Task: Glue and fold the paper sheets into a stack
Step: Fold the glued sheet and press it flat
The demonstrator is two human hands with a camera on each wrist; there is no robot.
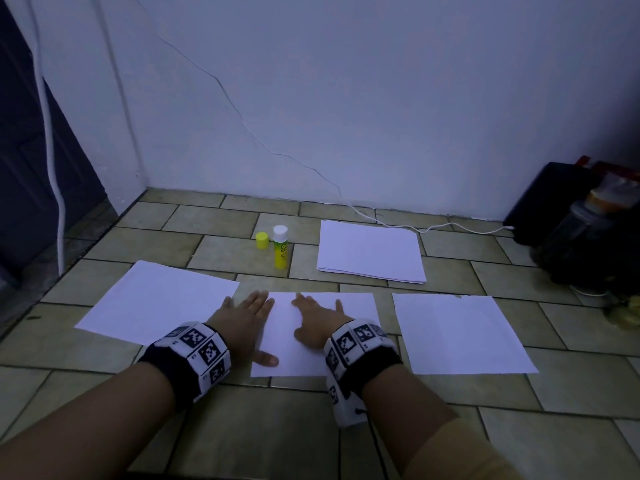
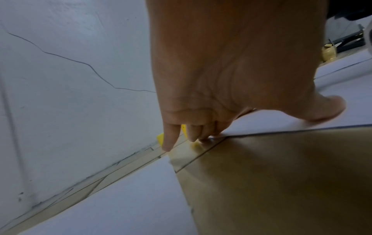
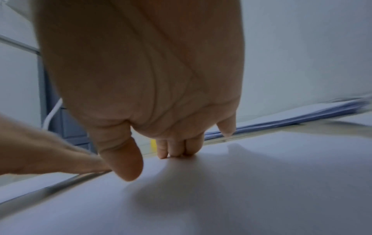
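Note:
A folded white sheet (image 1: 311, 344) lies on the tiled floor in front of me. My left hand (image 1: 242, 317) presses flat on its left edge, fingers straight, thumb (image 1: 265, 358) on the paper. My right hand (image 1: 317, 322) lies flat on the same sheet (image 3: 241, 182), with its fingertips (image 3: 177, 151) near the far edge. A single white sheet (image 1: 156, 301) lies to the left, another (image 1: 460, 332) to the right. A yellow glue stick (image 1: 280, 247) stands upright behind them, its yellow cap (image 1: 262, 240) beside it. A paper stack (image 1: 370, 251) lies at the back right.
A white wall (image 1: 346, 98) closes the back, with a white cable (image 1: 433, 228) running along its foot. Dark bags and a jar (image 1: 581, 230) crowd the right corner. A dark door (image 1: 31, 150) stands at the left.

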